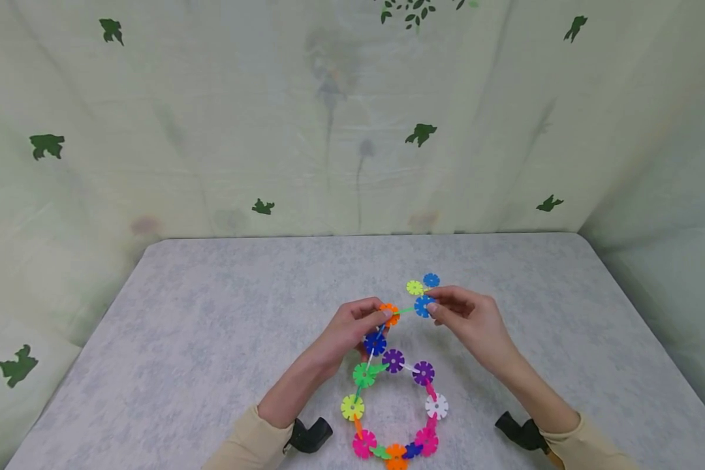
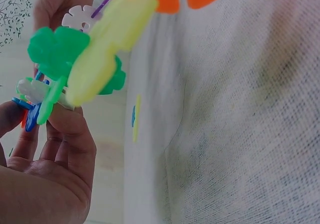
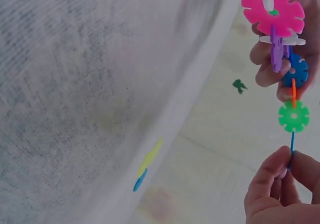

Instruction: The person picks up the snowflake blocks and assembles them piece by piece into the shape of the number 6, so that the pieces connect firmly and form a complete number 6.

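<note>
A chain of coloured notched plastic discs, slotted edge to edge, forms a ring with a tail at its upper left. My left hand (image 1: 345, 331) pinches an orange disc (image 1: 390, 313) in that tail, beside a dark blue disc (image 1: 375, 343). My right hand (image 1: 472, 320) pinches a light blue disc (image 1: 424, 306) at the tail's end. Between them sits a green disc (image 3: 293, 116), face-on in the right wrist view and edge-on in the head view. The ring includes a yellow disc (image 1: 352, 407), a white disc (image 1: 437, 406) and an orange disc (image 1: 396, 457).
A loose yellow disc (image 1: 414, 287) and a loose blue disc (image 1: 431, 280) lie on the grey table (image 1: 211, 326) just beyond the right fingers. A pale curtain (image 1: 211, 117) with leaf and bird shapes hangs behind the table's far edge.
</note>
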Demonstrator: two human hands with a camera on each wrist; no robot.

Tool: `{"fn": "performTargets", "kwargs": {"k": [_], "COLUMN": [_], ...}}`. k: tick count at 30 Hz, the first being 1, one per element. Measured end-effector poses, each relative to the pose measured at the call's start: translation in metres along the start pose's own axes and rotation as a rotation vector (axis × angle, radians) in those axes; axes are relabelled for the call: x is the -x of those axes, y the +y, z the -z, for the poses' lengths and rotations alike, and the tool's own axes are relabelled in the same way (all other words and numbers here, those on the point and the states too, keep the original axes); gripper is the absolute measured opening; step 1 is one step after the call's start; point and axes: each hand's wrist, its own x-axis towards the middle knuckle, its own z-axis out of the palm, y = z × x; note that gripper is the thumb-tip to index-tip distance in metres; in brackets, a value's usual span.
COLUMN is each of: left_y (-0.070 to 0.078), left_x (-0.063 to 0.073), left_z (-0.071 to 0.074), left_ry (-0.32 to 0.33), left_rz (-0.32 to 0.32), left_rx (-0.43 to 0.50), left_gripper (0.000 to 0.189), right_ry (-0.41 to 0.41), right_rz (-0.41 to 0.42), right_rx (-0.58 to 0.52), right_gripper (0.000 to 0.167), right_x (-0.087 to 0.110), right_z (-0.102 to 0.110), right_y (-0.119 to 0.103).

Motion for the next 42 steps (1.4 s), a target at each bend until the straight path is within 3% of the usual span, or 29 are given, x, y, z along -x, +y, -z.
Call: {"fn": "performTargets", "kwargs": {"k": [19,26,35,42], "left_y": [0.001,0.004,0.007,0.005], "left_x": [-0.001,-0.005,-0.015,-0.024], "left_z": [-0.002,0.004,0.013,0.017], "left_ry": [0.031,0.022,-0.151,-0.133], "left_rz": [-0.039,0.019,0.008,0.024], "left_rx": [-0.034,-0.011,-0.106,-0.147], "left_gripper": [0.029,0.026,0.032,0.029], "right_ry": [0.073,-0.003,-0.144,-0.147], "right_rz": [-0.055,-0.068,-0.037,-0.028], "right_rx": [-0.132,-0.107,-0.061,-0.046], "right_gripper": [0.02,0.026,0.029,0.029], "right_x": [0.002,-0.008,-0.021,-0.032], "right_z": [-0.019,-0.016,-0.016,-0.007], "right_y": [0.0,0.001,0.001,0.01]}}
